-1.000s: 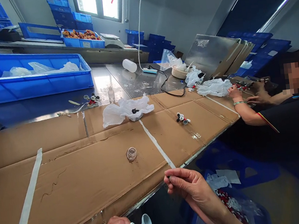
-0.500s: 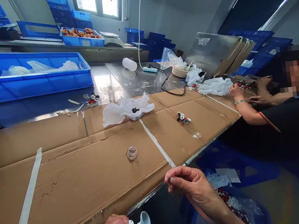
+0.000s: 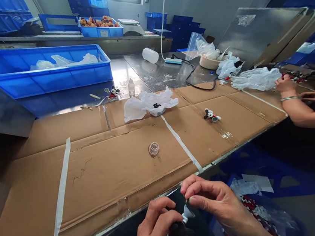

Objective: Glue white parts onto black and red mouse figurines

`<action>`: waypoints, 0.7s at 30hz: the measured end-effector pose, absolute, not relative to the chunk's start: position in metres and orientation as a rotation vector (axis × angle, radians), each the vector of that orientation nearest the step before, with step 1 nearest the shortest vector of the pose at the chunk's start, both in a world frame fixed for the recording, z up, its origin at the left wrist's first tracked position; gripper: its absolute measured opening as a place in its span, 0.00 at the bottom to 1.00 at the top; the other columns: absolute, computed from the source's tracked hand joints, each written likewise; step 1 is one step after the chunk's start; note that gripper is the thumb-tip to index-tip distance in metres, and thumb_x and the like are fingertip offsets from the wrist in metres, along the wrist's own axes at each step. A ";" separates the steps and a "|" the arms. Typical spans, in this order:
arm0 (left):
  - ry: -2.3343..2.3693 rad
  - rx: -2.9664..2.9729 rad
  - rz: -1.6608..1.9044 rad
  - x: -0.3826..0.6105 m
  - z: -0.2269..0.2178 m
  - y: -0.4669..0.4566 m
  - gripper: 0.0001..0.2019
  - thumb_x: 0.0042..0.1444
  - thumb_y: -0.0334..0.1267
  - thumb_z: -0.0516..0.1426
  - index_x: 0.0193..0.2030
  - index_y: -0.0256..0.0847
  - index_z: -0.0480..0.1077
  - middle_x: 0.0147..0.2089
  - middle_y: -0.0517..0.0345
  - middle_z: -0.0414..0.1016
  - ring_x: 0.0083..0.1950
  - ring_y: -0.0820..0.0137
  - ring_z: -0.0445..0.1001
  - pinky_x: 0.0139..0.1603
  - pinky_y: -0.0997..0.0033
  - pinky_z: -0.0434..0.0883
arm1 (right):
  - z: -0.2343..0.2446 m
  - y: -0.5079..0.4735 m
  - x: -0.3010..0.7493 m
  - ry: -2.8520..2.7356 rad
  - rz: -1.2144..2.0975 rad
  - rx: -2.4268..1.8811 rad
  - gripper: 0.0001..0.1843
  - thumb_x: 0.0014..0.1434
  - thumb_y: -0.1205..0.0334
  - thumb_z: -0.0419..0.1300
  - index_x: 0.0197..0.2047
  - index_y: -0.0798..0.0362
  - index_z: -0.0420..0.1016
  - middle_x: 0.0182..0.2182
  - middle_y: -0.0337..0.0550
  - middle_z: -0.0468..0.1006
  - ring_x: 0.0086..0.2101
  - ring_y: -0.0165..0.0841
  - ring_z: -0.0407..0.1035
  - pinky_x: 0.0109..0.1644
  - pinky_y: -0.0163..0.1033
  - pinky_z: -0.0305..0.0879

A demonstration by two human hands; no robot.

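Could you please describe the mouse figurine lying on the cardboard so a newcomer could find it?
On the brown cardboard, find the middle of three white tape strips. Just right of it, the black-eared mouse figurine lies down alone, whereas another figurine, beside the clear bottle, stands upright.

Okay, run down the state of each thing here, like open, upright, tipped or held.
Left hand, closed around the held figurine.
Right hand, pinching a small dark piece.
Held figurine, partly covered by the left hand.
Small round jar, open-topped.
White bag, spread open, dark pieces on it.
Figurine on cardboard, lying down.
Clear bottle, upright.
White bottle, on its side.
Long blue bin, open, bags inside.
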State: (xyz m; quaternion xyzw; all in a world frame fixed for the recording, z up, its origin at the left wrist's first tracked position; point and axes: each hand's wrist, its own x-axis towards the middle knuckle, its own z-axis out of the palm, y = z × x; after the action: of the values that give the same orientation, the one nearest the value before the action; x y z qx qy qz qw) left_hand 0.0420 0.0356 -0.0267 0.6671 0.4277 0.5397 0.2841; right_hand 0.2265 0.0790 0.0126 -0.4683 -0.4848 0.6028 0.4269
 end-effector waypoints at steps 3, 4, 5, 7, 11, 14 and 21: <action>0.974 1.753 1.402 0.042 -0.026 0.038 0.23 0.52 0.18 0.58 0.50 0.46 0.72 0.41 0.54 0.78 0.35 0.71 0.78 0.34 0.77 0.73 | 0.016 0.075 0.224 -1.134 1.615 -1.204 0.12 0.53 0.51 0.76 0.30 0.50 0.87 0.35 0.46 0.77 0.38 0.37 0.69 0.41 0.37 0.67; 0.958 1.687 1.385 0.042 -0.026 0.038 0.22 0.53 0.19 0.58 0.51 0.47 0.72 0.40 0.56 0.77 0.35 0.71 0.77 0.32 0.78 0.72 | 0.019 0.074 0.223 -1.116 1.643 -1.218 0.12 0.53 0.51 0.76 0.29 0.50 0.86 0.35 0.45 0.77 0.38 0.37 0.68 0.41 0.36 0.66; 0.976 1.598 1.363 0.043 -0.025 0.037 0.20 0.54 0.20 0.57 0.49 0.47 0.73 0.39 0.57 0.76 0.34 0.72 0.76 0.30 0.79 0.70 | 0.021 0.073 0.222 -1.106 1.664 -1.227 0.11 0.53 0.52 0.76 0.29 0.50 0.86 0.35 0.44 0.77 0.38 0.37 0.68 0.41 0.36 0.65; 1.044 1.391 1.317 0.046 -0.023 0.034 0.15 0.54 0.23 0.58 0.42 0.47 0.77 0.37 0.58 0.76 0.34 0.73 0.74 0.30 0.78 0.68 | 0.025 0.072 0.221 -1.111 1.687 -1.231 0.10 0.55 0.54 0.75 0.29 0.50 0.85 0.35 0.43 0.76 0.38 0.36 0.68 0.43 0.36 0.64; 1.093 1.101 1.198 0.047 -0.016 0.029 0.12 0.52 0.30 0.63 0.41 0.50 0.81 0.36 0.60 0.78 0.31 0.74 0.73 0.30 0.77 0.67 | 0.029 0.070 0.221 -1.152 1.703 -1.222 0.07 0.57 0.56 0.73 0.30 0.49 0.86 0.35 0.41 0.76 0.39 0.35 0.68 0.45 0.35 0.64; 1.163 0.944 1.061 0.046 -0.011 0.029 0.06 0.53 0.33 0.63 0.37 0.46 0.79 0.27 0.65 0.72 0.22 0.79 0.67 0.24 0.79 0.62 | 0.027 0.068 0.222 -1.151 1.691 -1.223 0.06 0.58 0.57 0.73 0.31 0.49 0.85 0.36 0.40 0.76 0.39 0.33 0.68 0.45 0.34 0.63; 1.099 0.789 1.034 0.048 -0.003 0.030 0.04 0.50 0.38 0.67 0.34 0.43 0.81 0.33 0.61 0.73 0.23 0.78 0.73 0.23 0.80 0.69 | 0.026 0.064 0.221 -1.141 1.734 -1.212 0.06 0.58 0.58 0.72 0.31 0.50 0.84 0.36 0.39 0.76 0.38 0.33 0.68 0.44 0.35 0.63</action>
State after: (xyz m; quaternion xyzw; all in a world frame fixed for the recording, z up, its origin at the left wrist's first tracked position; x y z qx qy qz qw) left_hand 0.0478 0.0299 -0.0031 0.3485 0.4856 0.4567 0.6589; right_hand 0.2207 0.0636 0.0263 -0.4704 -0.4427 0.6728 0.3606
